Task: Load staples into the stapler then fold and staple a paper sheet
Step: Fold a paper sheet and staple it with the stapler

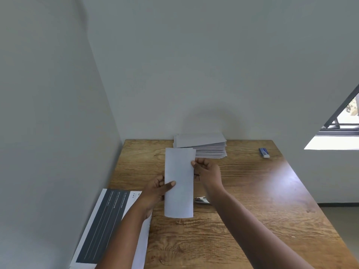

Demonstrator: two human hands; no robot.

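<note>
I hold a folded white paper sheet upright above the wooden table, long side running away from me. My left hand pinches its left edge near the middle, thumb on top. My right hand grips its right edge higher up. A silver stapler lies on the table just right of the sheet's lower end, partly hidden by my right forearm. A small blue and white staple box sits at the far right of the table.
A stack of folded white papers rests against the back wall. A printed sheet with a dark panel lies at the table's left edge. Walls close in on the left and behind; a window is at right.
</note>
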